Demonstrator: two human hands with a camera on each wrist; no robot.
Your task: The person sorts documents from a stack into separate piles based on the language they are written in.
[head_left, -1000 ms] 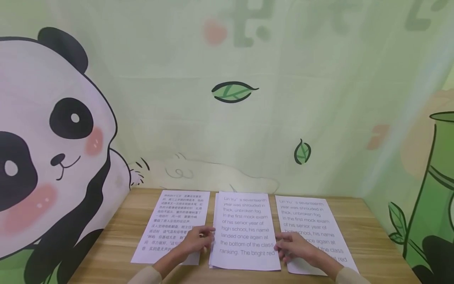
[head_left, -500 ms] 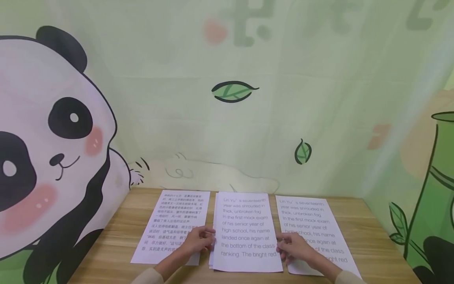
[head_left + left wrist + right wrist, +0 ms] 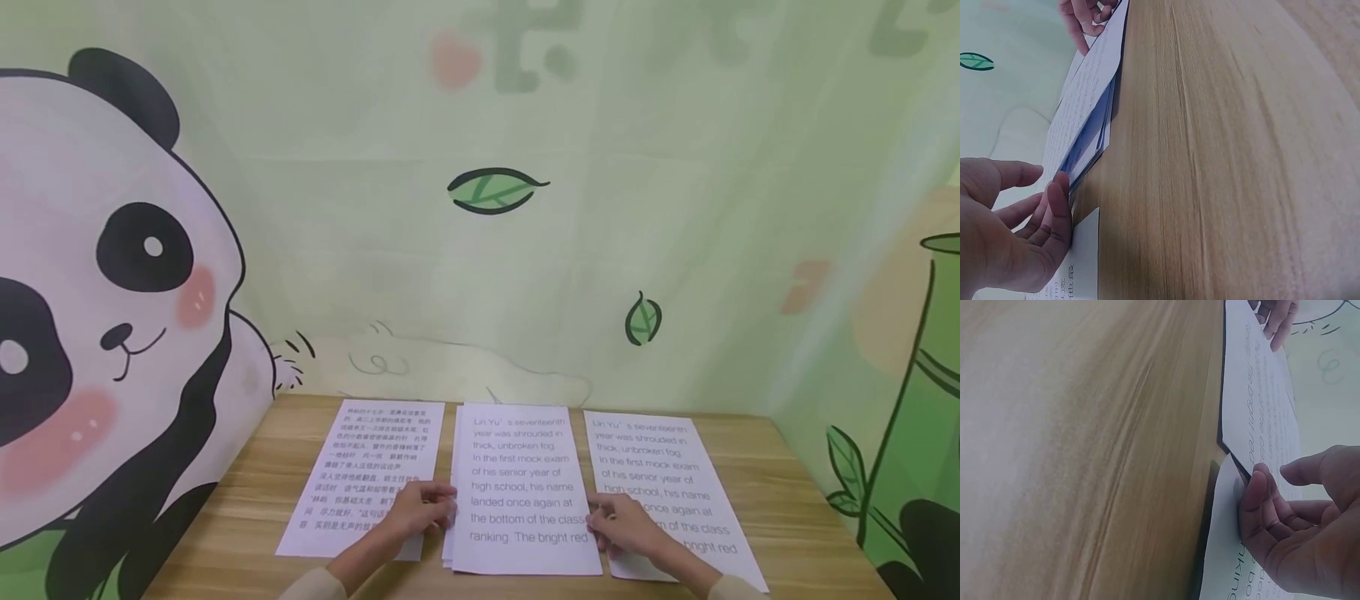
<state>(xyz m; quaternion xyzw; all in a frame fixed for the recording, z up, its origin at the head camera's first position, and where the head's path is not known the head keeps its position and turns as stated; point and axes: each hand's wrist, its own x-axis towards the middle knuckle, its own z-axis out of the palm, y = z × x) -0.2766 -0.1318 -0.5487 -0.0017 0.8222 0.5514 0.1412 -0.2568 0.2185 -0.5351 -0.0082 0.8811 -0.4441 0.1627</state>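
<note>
I had the white rectangular paper sheet with large black English print (image 3: pixel 517 479) at the lower centre of the head view, between my two hands. The fingers of my left hand (image 3: pixel 418 510) were curled at its left edge and those of my right hand (image 3: pixel 622 523) at its right edge, so I held it from both sides with my thumbs above it; I could not tell how firmly the thumb tips pressed.

Room at the sides was tight. A narrow strip of the light-brown, wood-grained tabletop (image 3: pixel 217 533) ran between my sheet and the white paper sheet with small Chinese characters (image 3: pixel 360 467) at lower left. Another narrow strip parted it from the second white English-printed sheet (image 3: pixel 652 458) at lower right, which my right hand partly covered. The far edges lay close to the pale green backdrop with its big cartoon panda (image 3: pixel 157 250) at the left of the frame. Toward me, wood grain filled the right of the left wrist view.

My sheet looked flat and uncreased, its last line reading "ranking. The bright red". Its near left corner stood raised over the white lower sheets (image 3: pixel 1099 142), with a bluish shaded gap between, at upper left of the left wrist view; those lower edges peeked out on the left side.
</note>
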